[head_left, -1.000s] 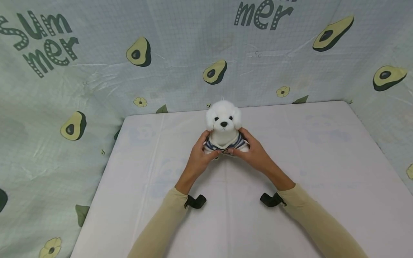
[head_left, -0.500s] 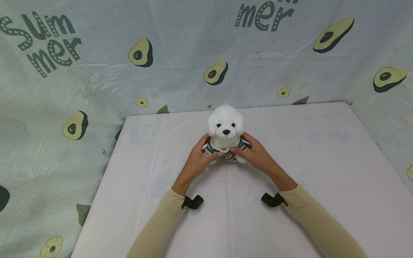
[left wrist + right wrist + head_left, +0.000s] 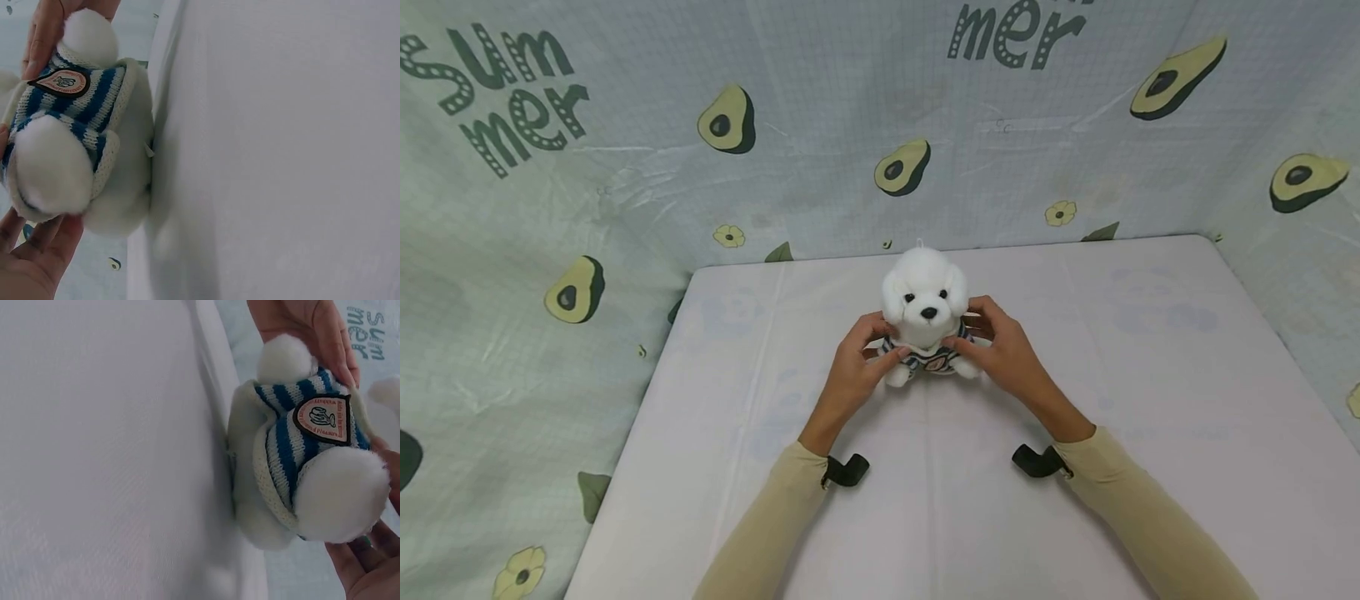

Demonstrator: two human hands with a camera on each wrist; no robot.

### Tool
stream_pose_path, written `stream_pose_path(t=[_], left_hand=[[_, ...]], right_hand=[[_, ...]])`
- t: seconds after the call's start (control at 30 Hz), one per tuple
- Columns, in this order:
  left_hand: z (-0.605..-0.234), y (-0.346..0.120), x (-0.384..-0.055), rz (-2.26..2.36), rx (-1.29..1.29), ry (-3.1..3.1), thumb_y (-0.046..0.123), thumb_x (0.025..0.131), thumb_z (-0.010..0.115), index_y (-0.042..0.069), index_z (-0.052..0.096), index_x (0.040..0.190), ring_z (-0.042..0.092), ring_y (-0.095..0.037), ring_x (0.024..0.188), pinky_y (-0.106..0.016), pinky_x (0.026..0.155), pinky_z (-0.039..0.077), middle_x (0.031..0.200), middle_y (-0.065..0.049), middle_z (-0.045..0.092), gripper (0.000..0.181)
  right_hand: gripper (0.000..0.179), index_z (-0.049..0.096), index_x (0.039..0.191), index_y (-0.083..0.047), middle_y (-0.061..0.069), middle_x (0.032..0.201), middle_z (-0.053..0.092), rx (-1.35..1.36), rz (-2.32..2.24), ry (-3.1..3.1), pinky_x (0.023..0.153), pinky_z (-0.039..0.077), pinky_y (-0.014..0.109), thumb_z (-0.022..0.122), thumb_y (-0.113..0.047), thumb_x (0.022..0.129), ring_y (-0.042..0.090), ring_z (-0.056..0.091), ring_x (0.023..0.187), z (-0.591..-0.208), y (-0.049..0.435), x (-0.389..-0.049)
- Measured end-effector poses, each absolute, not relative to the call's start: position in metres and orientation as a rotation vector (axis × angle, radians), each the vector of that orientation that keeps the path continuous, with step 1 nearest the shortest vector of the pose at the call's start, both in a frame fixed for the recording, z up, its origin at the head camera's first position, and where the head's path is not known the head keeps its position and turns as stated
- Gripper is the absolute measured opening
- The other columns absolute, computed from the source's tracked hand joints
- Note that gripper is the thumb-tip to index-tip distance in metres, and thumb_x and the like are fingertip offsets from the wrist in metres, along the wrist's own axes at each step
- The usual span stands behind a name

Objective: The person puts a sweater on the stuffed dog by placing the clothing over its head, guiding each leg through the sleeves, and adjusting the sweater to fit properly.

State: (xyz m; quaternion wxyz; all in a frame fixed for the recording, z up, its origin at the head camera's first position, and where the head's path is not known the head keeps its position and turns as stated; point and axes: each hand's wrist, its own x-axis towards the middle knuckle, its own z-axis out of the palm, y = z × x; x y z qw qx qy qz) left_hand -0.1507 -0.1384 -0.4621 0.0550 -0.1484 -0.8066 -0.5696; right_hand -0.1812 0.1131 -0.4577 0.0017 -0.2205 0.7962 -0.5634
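Observation:
A white plush dog (image 3: 925, 287) sits upright on the white table toward its far edge, facing the camera. It wears a blue-and-white striped knit sweater (image 3: 284, 447) with a pink patch (image 3: 64, 82) on the chest. My left hand (image 3: 852, 362) holds the dog's side from the left, thumb at the front and fingers round the side. On the other side my right hand (image 3: 1009, 354) does likewise, its thumb on the sweater and its fingers beside the ear. Both wrist views show the dog's body resting against the tabletop; part of its back is hidden.
The table (image 3: 1150, 358) is covered with a white cloth. Behind it and at the sides hangs a pale curtain (image 3: 820, 83) printed with avocados and lettering. A black wrist camera (image 3: 847, 471) sits on the left sleeve, and another black camera (image 3: 1036, 461) on the right.
The plush dog has come slightly toward me and down, then stopped upright on the table. The fingers of both hands have loosened and spread a little around it.

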Motion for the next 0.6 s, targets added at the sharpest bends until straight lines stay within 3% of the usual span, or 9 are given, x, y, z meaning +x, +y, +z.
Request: stream_pose_path(t=[0.1,0.27,0.47,0.6], left_hand=[[-0.4619,-0.1388,-0.152,-1.689,-0.503,-2.444,0.02,0.096,0.073,0.011,0.065,0.105,0.057,-0.022,0.124,-0.045,0.087,0.055,0.138,-0.002,0.054,0.015],[-0.4595,-0.1341,-0.1526,-1.615,-0.497,-2.41,0.009,0.099,0.066,0.003,0.063,0.104,0.063,-0.03,0.118,-0.049,0.084,0.056,0.126,-0.012,0.06,0.009],[-0.4628,-0.1353,-0.1522,-1.546,-0.488,-2.37,0.013,0.104,0.055,0.004,0.051,0.104,0.068,-0.033,0.114,-0.045,0.084,0.058,0.118,-0.014,0.062,0.009],[-0.4673,-0.1375,-0.1538,-1.568,-0.454,-2.384,0.018,0.104,0.055,0.007,0.05,0.104,0.068,-0.03,0.114,-0.043,0.084,0.059,0.119,-0.011,0.062,0.012]], right_hand=[[0.037,0.061,0.124,-0.016,0.003,0.127,0.063,-0.763,-1.777,2.513,0.098,0.054,0.041,0.078,-0.019,0.091,0.022,0.063,0.12,-0.4577,0.1148,-0.1826],[0.021,0.066,0.113,-0.014,-0.001,0.11,0.065,-0.884,-1.705,2.587,0.089,0.057,0.035,0.073,-0.012,0.094,0.014,0.063,0.107,-0.4566,0.1172,-0.1863],[0.015,0.06,0.111,-0.007,0.007,0.112,0.07,-0.83,-1.658,2.649,0.085,0.058,0.038,0.066,-0.013,0.099,0.022,0.069,0.108,-0.4574,0.118,-0.1859],[0.014,0.059,0.108,-0.007,0.009,0.113,0.07,-0.803,-1.655,2.655,0.084,0.059,0.039,0.067,-0.013,0.098,0.025,0.069,0.109,-0.456,0.1172,-0.1843]])
